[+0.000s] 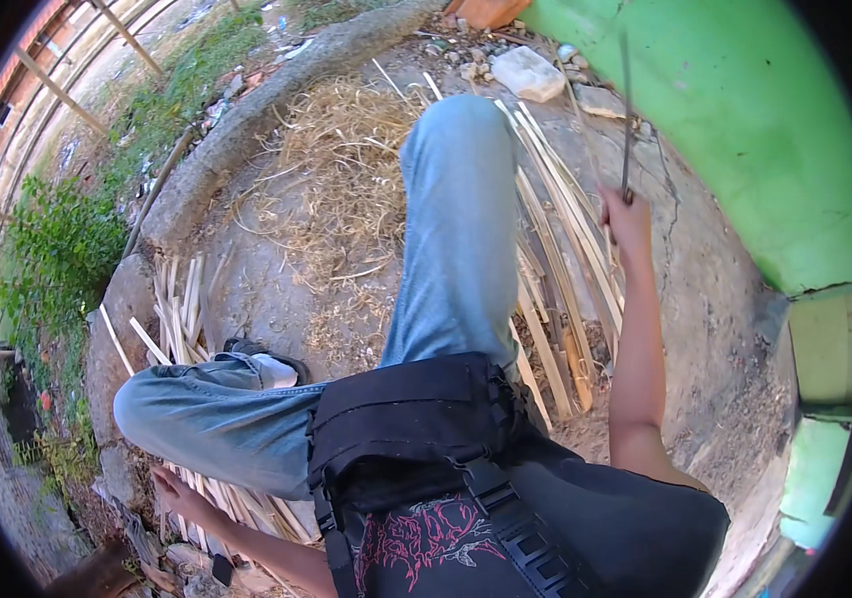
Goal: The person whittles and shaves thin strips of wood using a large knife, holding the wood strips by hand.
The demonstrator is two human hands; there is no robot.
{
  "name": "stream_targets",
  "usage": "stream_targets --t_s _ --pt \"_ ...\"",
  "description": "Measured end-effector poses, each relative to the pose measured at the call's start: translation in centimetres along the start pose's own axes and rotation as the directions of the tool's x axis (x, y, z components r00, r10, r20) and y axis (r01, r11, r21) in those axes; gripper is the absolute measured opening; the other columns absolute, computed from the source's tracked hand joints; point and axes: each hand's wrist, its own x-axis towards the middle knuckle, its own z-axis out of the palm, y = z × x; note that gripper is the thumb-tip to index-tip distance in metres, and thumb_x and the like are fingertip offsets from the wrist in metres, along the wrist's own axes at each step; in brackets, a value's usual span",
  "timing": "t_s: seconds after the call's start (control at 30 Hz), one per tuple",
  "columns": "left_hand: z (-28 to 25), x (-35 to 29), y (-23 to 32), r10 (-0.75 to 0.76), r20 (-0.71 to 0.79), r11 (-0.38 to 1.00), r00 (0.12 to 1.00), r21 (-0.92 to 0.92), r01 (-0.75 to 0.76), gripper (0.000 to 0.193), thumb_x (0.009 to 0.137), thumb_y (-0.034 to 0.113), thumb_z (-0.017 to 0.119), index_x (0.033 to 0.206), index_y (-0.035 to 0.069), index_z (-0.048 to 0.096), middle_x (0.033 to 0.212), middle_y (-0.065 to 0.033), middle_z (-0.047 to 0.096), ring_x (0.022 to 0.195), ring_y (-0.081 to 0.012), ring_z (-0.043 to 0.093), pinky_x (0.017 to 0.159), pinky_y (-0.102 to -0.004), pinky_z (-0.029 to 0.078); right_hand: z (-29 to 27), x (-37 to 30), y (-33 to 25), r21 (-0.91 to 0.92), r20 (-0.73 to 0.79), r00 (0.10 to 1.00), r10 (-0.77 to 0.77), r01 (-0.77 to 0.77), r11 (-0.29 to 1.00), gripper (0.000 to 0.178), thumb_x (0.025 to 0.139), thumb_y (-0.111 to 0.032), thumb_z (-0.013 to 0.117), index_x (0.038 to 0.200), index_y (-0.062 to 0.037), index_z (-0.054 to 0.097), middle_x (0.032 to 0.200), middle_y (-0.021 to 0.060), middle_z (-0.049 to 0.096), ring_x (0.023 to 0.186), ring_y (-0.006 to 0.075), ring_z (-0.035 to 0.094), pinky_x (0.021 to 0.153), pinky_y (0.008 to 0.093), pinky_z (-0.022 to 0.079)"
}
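Gripping a thin dark tool point(627, 110) in the right hand point(630, 221) at upper right, cannot tell the grip of the left hand point(179, 491) near pale strips point(259, 509) at lower left, with many seemingly already split, shavings point(346, 159) heaped, remainder unclear

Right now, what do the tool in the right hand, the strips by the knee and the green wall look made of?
Tool: probably metal, dull dark grey; thin, straight, stiff-looking.
Strips: likely bamboo, possibly wood, unfinished; pale, long, split-looking.
Green wall: likely plaster or concrete, painted; broad, flat, marked face. Base material hidden by paint.
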Motion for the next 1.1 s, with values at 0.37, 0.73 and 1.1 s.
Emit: stream_targets --t_s 0.37,0.73,1.1 --pt "4.7 -3.5 4.5 -0.076 0.085 0.954 0.994 -0.285 0.097 0.072 0.097 0.047 0.043 0.146 -0.002 0.023 0.150 -0.0237 0.023 0.138 -0.0359 0.027 0.113 -0.0408 0.023 -0.8 -10.3 27.9 -0.604 -0.186 0.901 0.393 -0.420 0.678 0.035 0.066 -0.037 0.072 0.079 -0.0046 0.071 0.080 0.0194 0.069 0.081 0.0339 0.068 0.074 0.0447 0.052" --pt "5.5 -6.4 3.8 0.445 -0.084 0.844 0.892 0.371 -0.386 0.073 0.097 0.046 0.042 0.147 -0.001 0.018 0.152 -0.0239 0.017 0.140 -0.0378 0.020 0.115 -0.0432 0.020 -1.0 -12.4 33.9 -0.552 -0.380 0.795 0.474 -0.606 0.573 0.042 0.074 -0.038 0.067 0.097 -0.0028 0.069 0.098 0.0210 0.068 0.096 0.0350 0.066 0.084 0.0460 0.051" --pt "11.4 -11.3 10.5 0.232 0.736 0.007 0.636 0.653 -0.758 0.061 0.094 0.055 0.036 0.135 0.011 0.047 0.144 -0.0140 0.040 0.137 -0.0262 0.031 0.110 -0.0505 0.024 -0.5 -14.8 32.6 -0.622 -0.290 0.828 0.480 -0.544 0.563 0.044 0.069 -0.036 0.076 0.096 -0.0023 0.069 0.096 0.0211 0.068 0.095 0.0352 0.066 0.084 0.0463 0.051"
